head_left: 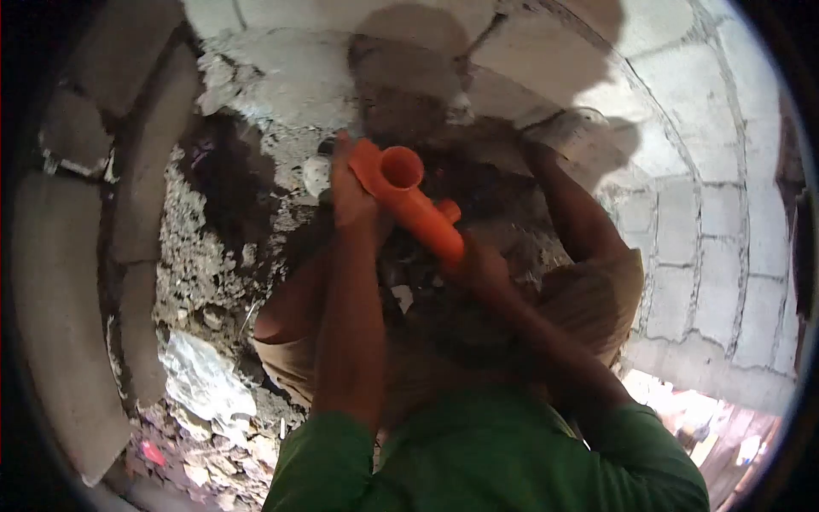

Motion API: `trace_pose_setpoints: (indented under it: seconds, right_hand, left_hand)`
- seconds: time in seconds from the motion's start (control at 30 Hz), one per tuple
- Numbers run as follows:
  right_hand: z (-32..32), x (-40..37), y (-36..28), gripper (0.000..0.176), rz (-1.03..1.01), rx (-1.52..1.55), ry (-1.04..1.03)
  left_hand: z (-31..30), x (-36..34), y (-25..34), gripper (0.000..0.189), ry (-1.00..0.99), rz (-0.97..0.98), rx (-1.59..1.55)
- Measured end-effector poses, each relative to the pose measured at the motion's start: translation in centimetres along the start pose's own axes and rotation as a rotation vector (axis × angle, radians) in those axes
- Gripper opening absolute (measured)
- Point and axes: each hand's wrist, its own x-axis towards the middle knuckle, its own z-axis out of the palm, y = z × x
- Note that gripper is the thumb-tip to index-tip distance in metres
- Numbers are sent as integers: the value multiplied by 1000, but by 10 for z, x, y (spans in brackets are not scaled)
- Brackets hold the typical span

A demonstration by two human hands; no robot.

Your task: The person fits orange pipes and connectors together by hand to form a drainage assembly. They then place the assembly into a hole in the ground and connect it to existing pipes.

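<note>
An orange plastic pipe fitting (420, 213) slants across the middle of the head view, tilted from upper left to lower right. Its wide round mouth faces up towards me, and a smaller orange stub sticks out at its right side. My left hand (348, 189) is closed on the upper left end, with the fingertips partly hidden behind it. Around the lower right end my right hand (480, 263) is wrapped, dark and slightly blurred. Below the fitting is shadowed ground between my bent knees.
Concrete block walls stand at the left (64, 299) and right (674, 222), with another ahead. A dark hole (230, 162) opens in the rough ground to the left. Crumpled clear plastic (205, 380) lies among rubble at lower left. A pale roundish thing (316, 176) is beside my left hand.
</note>
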Motion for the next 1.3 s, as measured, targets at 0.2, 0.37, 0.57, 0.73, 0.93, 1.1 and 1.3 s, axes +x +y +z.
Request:
trace_pose_setpoints:
  seconds: [0.2, 0.37, 0.57, 0.73, 0.93, 1.1, 1.3]
  right_hand:
    - [5, 0, 11, 68, -99, -40, -78]
    - [-8, 38, 6, 73, -268, -7, -182]
    - [-13, 32, -14, 72, -38, 55, -107]
    - [-13, 42, 1, 61, -87, 49, -27]
    - [-2, 44, 4, 51, -169, 302, -313]
    - [-10, 50, 17, 45, -104, 595, 155]
    - [-2, 95, -94, 52, -364, 799, 643]
  left_hand:
    - [-19, -14, 0, 32, 112, -88, 85]
    - [-12, 1, -13, 25, 41, -65, 134]
    - [30, 1, -8, 32, 54, -193, 112]
    - [8, 7, -24, 37, -12, -192, 65]
    - [-7, -26, -14, 33, -162, 63, 377]
    - [-12, -10, -19, 20, 7, -155, -59]
    - [-50, 14, -53, 15, -126, -196, -153]
